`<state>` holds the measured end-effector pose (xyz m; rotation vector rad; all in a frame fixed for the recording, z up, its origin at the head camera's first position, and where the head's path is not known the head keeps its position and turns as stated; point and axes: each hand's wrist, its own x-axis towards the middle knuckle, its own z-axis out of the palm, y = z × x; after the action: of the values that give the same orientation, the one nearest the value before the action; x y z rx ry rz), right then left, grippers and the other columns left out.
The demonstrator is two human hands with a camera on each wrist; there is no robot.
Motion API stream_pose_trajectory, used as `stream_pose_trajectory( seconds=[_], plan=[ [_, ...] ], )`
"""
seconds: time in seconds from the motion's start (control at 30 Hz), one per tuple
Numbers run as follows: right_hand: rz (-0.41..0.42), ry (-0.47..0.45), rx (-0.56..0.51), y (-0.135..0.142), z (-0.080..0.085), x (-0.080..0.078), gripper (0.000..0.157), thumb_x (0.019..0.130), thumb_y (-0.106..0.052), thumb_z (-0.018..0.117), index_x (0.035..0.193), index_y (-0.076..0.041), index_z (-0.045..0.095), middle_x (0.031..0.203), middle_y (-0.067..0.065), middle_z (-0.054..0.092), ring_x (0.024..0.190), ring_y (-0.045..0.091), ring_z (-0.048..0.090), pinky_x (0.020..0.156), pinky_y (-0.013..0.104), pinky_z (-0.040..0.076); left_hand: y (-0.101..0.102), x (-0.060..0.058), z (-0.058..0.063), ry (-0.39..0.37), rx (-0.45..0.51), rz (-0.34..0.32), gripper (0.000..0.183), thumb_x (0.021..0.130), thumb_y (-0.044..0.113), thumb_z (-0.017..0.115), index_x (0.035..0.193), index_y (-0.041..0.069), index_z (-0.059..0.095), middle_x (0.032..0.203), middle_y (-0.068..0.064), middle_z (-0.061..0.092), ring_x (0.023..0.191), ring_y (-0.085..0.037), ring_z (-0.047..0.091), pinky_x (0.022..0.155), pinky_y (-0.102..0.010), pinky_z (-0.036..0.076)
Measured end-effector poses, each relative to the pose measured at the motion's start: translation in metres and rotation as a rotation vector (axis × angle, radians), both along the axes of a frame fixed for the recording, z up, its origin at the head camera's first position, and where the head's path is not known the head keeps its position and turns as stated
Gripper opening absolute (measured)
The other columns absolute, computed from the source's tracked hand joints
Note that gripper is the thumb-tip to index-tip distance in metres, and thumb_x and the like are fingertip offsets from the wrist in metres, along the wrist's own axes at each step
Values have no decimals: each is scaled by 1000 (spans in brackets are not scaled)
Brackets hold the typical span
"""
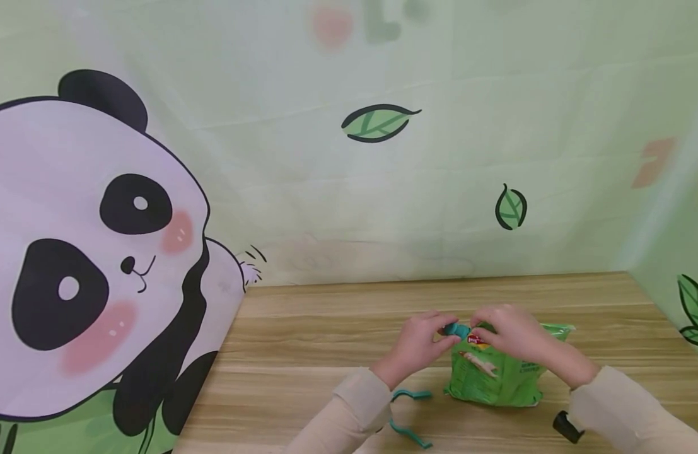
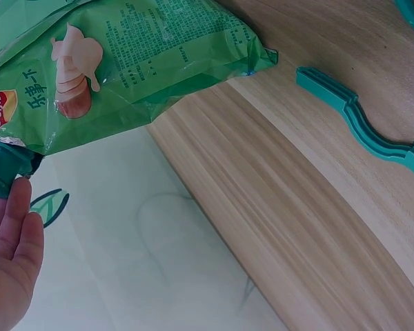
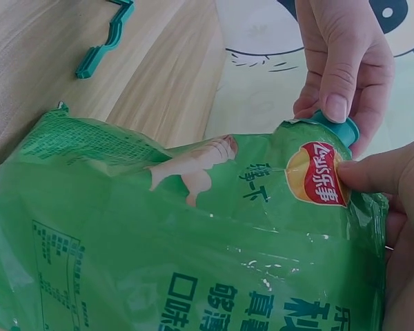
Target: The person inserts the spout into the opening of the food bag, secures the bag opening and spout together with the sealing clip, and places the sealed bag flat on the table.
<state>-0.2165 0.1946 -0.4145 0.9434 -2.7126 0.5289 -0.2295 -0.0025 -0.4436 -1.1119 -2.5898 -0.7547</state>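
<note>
A green chip bag [image 1: 490, 378] stands upright on the wooden table, its front printed with a red and yellow logo. At its upper left corner my left hand [image 1: 419, 343] grips a teal plastic piece [image 1: 458, 330] with a rounded flange, seen against the bag's corner in the right wrist view. My right hand [image 1: 513, 331] pinches the top edge of the bag, thumb on the front by the logo [image 3: 319, 174] and fingers behind. In the left wrist view, the left fingers [image 2: 14, 227] curl up around the teal piece [image 2: 3, 169].
Two teal curved plastic strips [image 1: 411, 395] [image 1: 410, 434] lie on the table [image 1: 303, 353] near the left forearm. A small black object [image 1: 567, 427] lies by the right sleeve. Behind the table hangs a backdrop [image 1: 439, 208] with a panda and leaves.
</note>
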Motion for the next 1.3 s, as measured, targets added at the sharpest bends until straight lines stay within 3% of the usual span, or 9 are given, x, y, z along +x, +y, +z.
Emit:
stream_pose_trajectory(
  seconds=[0.7,0.93,1.3],
  plan=[
    [12,21,-23,-2,-1,1,9,78,-9,62,74,-17,60,62,-13,53,52,-4,37,48,16,34,0,2,0,-73,-25,4,38,87,29,54,121,11,53,112,-1,60,89,-1,59,74,-9,44],
    [23,20,-30,-2,-2,1,10,79,-9,62,74,-17,59,62,-15,51,51,-5,35,47,15,33,-1,1,-1,-114,-25,15,43,87,28,56,126,12,48,107,1,60,85,-4,59,72,-9,43],
    [14,25,-35,-2,-4,-1,9,79,-10,61,74,-17,59,63,-15,52,51,-5,36,49,16,35,-21,5,-15,-217,46,95,54,87,32,54,134,14,35,121,-4,53,99,-14,57,77,-18,46]
  ],
)
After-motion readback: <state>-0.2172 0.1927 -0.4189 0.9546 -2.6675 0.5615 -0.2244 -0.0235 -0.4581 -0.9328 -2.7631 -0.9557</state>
